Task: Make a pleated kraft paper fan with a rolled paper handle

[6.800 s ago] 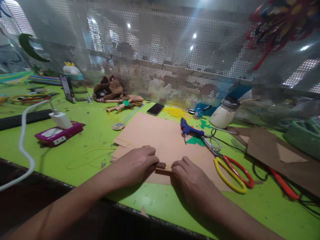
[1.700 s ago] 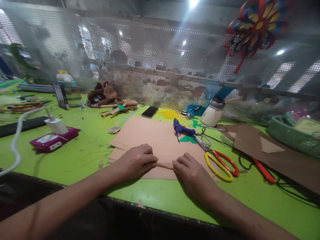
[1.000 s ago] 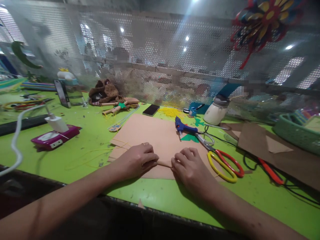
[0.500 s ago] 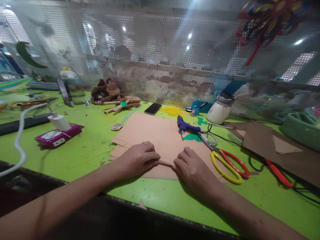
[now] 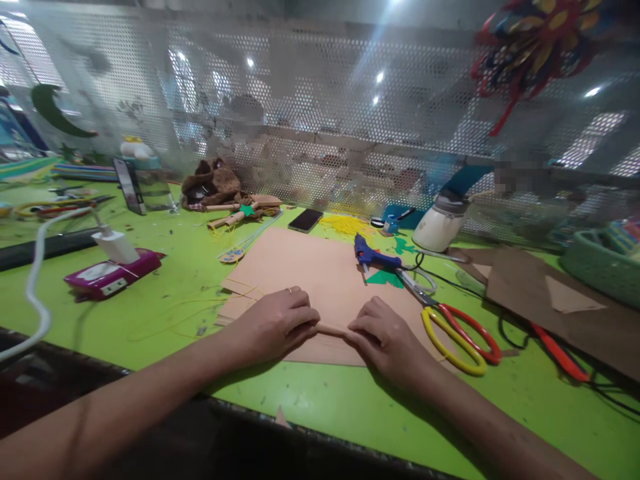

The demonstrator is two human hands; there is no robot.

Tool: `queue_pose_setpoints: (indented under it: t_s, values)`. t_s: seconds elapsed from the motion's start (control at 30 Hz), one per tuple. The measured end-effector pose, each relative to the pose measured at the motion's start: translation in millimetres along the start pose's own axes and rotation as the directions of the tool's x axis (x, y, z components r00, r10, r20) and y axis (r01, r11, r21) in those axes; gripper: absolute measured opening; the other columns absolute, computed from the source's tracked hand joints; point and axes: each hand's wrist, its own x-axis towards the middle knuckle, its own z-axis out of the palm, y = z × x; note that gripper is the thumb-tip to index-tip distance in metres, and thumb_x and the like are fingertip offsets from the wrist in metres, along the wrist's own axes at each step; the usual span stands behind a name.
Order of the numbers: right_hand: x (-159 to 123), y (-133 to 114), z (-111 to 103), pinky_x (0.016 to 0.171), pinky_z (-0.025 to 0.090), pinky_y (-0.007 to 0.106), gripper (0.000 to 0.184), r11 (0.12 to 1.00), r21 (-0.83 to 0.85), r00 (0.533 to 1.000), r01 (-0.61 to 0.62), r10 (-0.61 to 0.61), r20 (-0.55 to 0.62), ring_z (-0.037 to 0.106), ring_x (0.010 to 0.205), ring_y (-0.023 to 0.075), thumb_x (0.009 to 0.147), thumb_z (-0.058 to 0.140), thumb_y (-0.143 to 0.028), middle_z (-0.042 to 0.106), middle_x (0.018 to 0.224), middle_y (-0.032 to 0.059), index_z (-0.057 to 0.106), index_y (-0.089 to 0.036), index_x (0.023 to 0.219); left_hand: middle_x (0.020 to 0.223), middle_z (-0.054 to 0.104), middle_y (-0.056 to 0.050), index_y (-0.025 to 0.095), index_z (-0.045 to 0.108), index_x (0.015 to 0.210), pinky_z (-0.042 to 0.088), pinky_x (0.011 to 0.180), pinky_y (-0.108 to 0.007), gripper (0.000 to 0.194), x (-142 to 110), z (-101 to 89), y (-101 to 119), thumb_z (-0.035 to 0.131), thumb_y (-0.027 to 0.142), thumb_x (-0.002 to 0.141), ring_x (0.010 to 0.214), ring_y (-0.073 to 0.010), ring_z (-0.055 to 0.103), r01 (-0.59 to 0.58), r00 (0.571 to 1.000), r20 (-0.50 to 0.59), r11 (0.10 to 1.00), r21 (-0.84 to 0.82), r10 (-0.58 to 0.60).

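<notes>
A thin rolled tube of tan paper (image 5: 332, 330) lies crosswise over a stack of tan paper sheets (image 5: 310, 260). My left hand (image 5: 287, 320) is closed on its left end, a ring on one finger. The fingers of my right hand (image 5: 383, 333) pinch the right end, so only the middle of the roll shows between the hands. Just right of my right hand are scissors (image 5: 453, 333) with one yellow and one red handle. A blue glue gun (image 5: 375, 255) rests on the sheets beyond, beside a green paper piece (image 5: 386, 277).
A purple power strip (image 5: 114, 273) with a white plug stands at left. Farther back lie a black phone (image 5: 305, 220), yellow strands (image 5: 346, 225) and rolled-paper figures (image 5: 245, 210). Brown cardboard (image 5: 530, 287), a red-handled tool (image 5: 560, 353) and a green basket (image 5: 603, 267) are at right.
Both hands keep hold of the paper roll in nearly the same place. The fingers have shifted slightly, and the whole view has moved a little.
</notes>
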Motion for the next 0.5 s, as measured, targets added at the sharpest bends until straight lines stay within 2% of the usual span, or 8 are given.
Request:
queue_pose_setpoints:
  t_s: [0.2, 0.33, 0.5]
  values:
    - [1.0, 0.0, -1.0, 0.066, 0.042, 0.031, 0.016, 0.990, 0.104, 0.995, -0.095, 0.093, 0.019, 0.052, 0.080, 0.0202, 0.089, 0.061, -0.023, 0.056, 0.077, 0.0065, 0.074, -0.015, 0.085, 0.087, 0.058, -0.009, 0.013, 0.067, 0.095, 0.041, 0.071, -0.030, 0.029, 1.7, -2.7, 3.5, 0.042, 0.028, 0.096, 0.082, -0.0191, 0.052, 0.019, 0.999, 0.026, 1.000, -0.007, -0.019]
    - [2.8, 2.3, -0.8, 0.064, 0.041, 0.031, 0.013, 0.992, 0.094, 0.996, -0.086, 0.084, 0.021, 0.052, 0.076, 0.0197, 0.089, 0.061, -0.021, 0.057, 0.073, 0.0058, 0.073, -0.014, 0.089, 0.092, 0.057, -0.009, 0.013, 0.065, 0.097, 0.041, 0.073, -0.030, 0.028, 1.9, -3.1, 5.0, 0.041, 0.029, 0.097, 0.085, -0.0188, 0.051, 0.036, 0.999, 0.040, 0.999, -0.036, -0.034]
    - [8.1, 3.8, -5.5, 0.066, 0.041, 0.031, 0.015, 0.992, 0.107, 0.997, -0.066, 0.061, 0.052, 0.053, 0.076, 0.0190, 0.088, 0.062, -0.019, 0.060, 0.072, 0.0056, 0.071, -0.014, 0.077, 0.091, 0.055, -0.007, 0.015, 0.063, 0.092, 0.041, 0.074, -0.030, 0.027, 5.2, -5.1, 6.6, 0.039, 0.026, 0.097, 0.085, -0.0189, 0.050, 0.068, 0.993, 0.097, 0.998, -0.011, -0.067]
